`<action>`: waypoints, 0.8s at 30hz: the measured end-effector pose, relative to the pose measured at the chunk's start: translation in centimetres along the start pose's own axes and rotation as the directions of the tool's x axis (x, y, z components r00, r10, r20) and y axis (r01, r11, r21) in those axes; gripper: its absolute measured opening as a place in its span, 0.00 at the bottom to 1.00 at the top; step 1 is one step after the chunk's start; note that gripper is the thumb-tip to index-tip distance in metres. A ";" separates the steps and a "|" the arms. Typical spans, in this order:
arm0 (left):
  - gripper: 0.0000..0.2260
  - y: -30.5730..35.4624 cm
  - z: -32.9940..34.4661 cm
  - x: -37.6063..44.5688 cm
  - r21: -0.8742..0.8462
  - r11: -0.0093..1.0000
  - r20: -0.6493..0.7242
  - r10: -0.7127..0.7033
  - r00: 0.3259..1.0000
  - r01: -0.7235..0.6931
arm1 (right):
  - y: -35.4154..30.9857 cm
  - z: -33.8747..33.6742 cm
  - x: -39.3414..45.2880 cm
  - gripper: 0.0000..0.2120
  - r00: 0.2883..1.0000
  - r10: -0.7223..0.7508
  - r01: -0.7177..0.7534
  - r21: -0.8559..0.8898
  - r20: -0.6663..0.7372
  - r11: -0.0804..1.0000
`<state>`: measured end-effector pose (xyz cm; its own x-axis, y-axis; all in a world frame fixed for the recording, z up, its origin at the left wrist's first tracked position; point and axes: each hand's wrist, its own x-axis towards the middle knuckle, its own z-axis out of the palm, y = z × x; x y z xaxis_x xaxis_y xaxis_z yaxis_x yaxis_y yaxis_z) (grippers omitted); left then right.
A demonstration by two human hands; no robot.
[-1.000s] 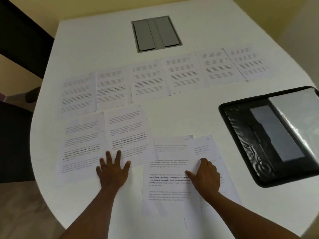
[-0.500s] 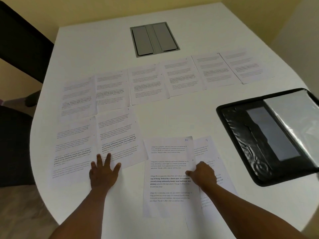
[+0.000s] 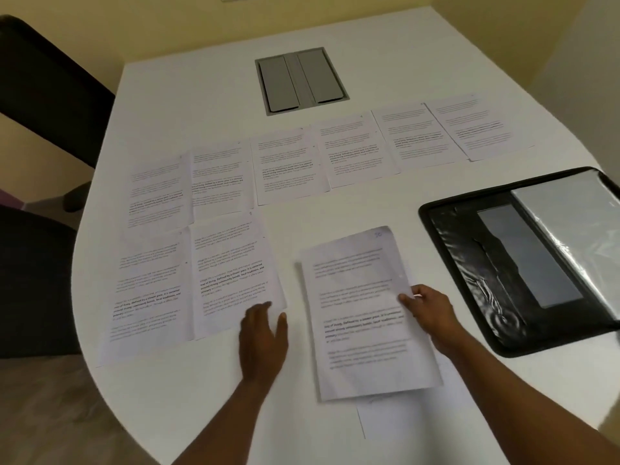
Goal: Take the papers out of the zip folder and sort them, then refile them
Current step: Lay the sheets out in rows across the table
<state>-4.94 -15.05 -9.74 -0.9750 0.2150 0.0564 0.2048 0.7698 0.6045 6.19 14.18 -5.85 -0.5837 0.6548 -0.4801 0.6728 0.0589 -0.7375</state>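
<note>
Under R hand: stack of papers [image 3: 365, 317], printed text, a handwritten mark at its top R corner, lying on white counter [image 3: 208, 391].
R hand [image 3: 427, 308]: at stack's R edge; thumb lies on top sheet, fingers curled under/behind the edge, so it pinches the stack. Edge looks slightly lifted there; blur, can't tell how far.
L hand [image 3: 263, 333]: fingers straight and close together, palm down, fingertips at the near R corner of a single sheet [image 3: 231, 273]; motion blur, so contact w/ the sheet can't be told for sure. It holds nothing.
Between hands: bare strip of counter; stack and single sheet lie apart.
Left of L hand: one more sheet [image 3: 147, 290], its R edge tucked just under the single sheet.
Beyond L hand: far row of sheets [image 3: 322, 152], six side by side w/ edges overlapping, running up toward the R.
Right of R hand: black zip folder [image 3: 469, 263], lying open and flat, clear plastic sleeves [image 3: 570, 216] on its R half; near the stack, not touching it.
Far beyond both hands: grey cable hatch [image 3: 301, 80] set into counter.
Far left of L hand: dark chair [image 3: 43, 85] beside the counter.
</note>
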 end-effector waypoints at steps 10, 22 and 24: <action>0.36 9.6 4.8 -5.5 0.121 0.917 0.399 -0.395 0.828 0.379 | 1.1 -7.7 1.6 0.03 0.986 0.029 0.006 0.206 -0.166 0.979; 0.22 13.7 9.6 -5.3 0.295 0.645 0.290 -0.763 0.577 0.705 | 1.4 -10.5 2.8 0.04 0.968 -0.155 0.162 0.016 -0.198 0.987; 0.17 14.4 9.6 -5.0 0.291 0.629 0.257 -0.778 0.574 0.721 | 1.6 -10.7 2.9 0.04 0.965 -0.183 0.185 -0.008 -0.190 0.983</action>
<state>3.66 0.73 -8.98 -0.6968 -0.3209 -0.6415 -0.5495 0.8137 0.1898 10.42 24.28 -3.32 -0.5999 0.7639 -0.2378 0.5566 0.1849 -0.8100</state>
